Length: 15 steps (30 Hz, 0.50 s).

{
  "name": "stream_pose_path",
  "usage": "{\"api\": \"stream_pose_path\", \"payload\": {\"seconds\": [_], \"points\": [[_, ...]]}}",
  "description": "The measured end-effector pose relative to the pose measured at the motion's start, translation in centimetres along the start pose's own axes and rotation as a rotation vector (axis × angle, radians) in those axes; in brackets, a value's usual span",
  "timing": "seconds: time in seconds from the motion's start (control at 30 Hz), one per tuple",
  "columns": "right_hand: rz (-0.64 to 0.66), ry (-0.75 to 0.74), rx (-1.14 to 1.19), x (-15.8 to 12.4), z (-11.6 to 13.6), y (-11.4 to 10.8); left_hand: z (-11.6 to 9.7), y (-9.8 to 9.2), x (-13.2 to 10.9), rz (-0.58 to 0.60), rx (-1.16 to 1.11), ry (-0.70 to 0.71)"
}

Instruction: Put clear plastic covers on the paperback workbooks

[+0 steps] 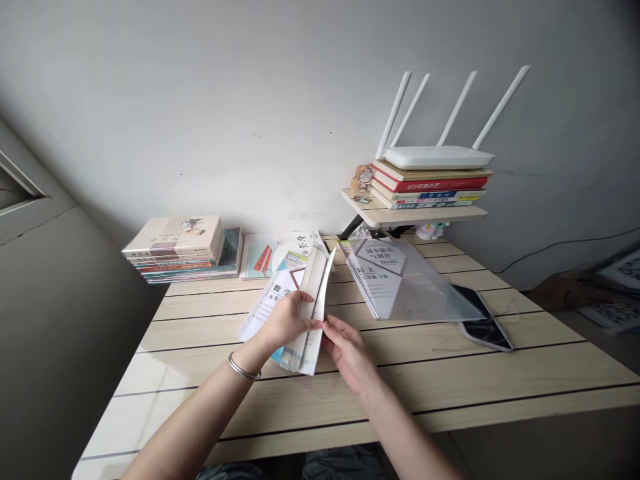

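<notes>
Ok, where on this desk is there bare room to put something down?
Bare desk shows right of your right hand, in front of the phone, and left of your left hand, below the book stack. The back is crowded, around the plastic folder.

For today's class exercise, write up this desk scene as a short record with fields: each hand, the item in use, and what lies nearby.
Left hand: grips the white paperback book; silver bangle on wrist
Right hand: fingertips at the book's edge
Nearby: clear plastic sleeve over a book; smartphone beside it
Surface: wooden desk
Shelf: white router on stacked books
</notes>
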State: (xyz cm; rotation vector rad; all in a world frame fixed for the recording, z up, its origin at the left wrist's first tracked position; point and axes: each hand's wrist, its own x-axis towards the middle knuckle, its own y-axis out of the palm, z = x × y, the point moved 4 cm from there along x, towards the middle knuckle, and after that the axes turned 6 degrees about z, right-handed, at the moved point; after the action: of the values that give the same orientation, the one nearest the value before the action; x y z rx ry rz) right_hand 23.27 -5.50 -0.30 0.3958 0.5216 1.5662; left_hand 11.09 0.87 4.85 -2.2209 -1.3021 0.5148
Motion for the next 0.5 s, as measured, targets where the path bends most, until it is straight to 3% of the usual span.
{"api": "stream_pose_path", "payload": {"seconds": [0.37,0.5], "points": [[0.214,0.038,-0.085,-2.5,-0.2,0.8,1.1,0.1,0.5,0.028,-0.064,-0.022],[0.133,0.027,-0.120,-2.2,-0.5,0.5,1.0,-0.2,0.3,0.048,-0.083,-0.035]]}}
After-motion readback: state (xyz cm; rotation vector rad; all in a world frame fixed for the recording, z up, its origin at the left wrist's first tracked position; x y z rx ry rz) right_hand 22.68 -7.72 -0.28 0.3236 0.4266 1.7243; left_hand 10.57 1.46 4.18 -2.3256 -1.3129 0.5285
